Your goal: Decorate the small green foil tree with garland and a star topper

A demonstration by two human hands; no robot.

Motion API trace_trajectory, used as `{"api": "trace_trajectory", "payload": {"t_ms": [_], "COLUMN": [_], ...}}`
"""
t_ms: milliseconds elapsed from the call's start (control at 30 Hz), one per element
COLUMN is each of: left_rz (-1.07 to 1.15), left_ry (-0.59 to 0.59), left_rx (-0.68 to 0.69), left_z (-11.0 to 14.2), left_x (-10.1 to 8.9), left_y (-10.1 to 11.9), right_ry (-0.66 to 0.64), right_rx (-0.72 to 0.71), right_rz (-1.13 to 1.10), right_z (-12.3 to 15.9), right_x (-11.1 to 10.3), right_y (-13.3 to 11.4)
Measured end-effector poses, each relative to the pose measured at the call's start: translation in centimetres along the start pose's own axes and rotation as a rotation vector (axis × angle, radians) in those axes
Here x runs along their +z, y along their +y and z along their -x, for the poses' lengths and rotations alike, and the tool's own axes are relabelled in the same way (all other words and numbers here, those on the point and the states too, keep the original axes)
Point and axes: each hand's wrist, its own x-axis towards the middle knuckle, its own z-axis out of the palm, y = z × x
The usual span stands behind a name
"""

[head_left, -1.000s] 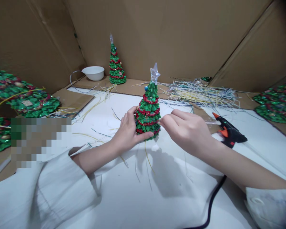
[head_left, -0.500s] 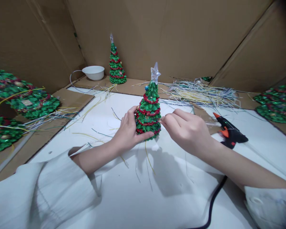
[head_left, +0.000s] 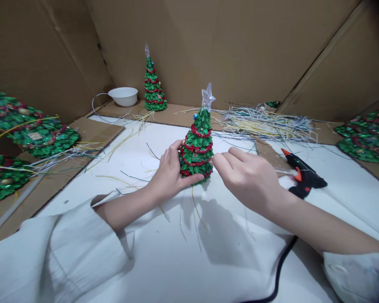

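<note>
A small green Christmas tree figurine with red garlands and a clear star on top stands nearly upright on the white board, leaning a little right. My left hand is closed round its lower left side, thumb across the front near the base. On the tree's right side, my right hand is closed in a pinch close to the lower garland. What its fingertips hold is hidden or too small to name. A clear stick-like piece shows just behind the right hand.
A black and orange glue gun lies at right, its dark cord running forward. Behind are a wire pile, a white bowl and another tree. More trees lie at left, with loose wires around. Cardboard walls enclose the table.
The tree's star has tipped slightly to the right. My right hand has shifted a little, still pinched at the tree's right side. My left hand keeps its hold.
</note>
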Motion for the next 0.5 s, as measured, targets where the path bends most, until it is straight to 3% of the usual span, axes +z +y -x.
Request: {"api": "trace_trajectory", "payload": {"t_ms": [500], "left_rz": [-0.002], "left_ry": [-0.011], "left_rx": [-0.021], "left_z": [-0.02], "left_x": [-0.14], "left_y": [0.15], "right_ry": [0.04], "right_rx": [0.054], "right_rz": [-0.04], "right_z": [0.49], "right_x": [0.8], "right_y": [0.47]}}
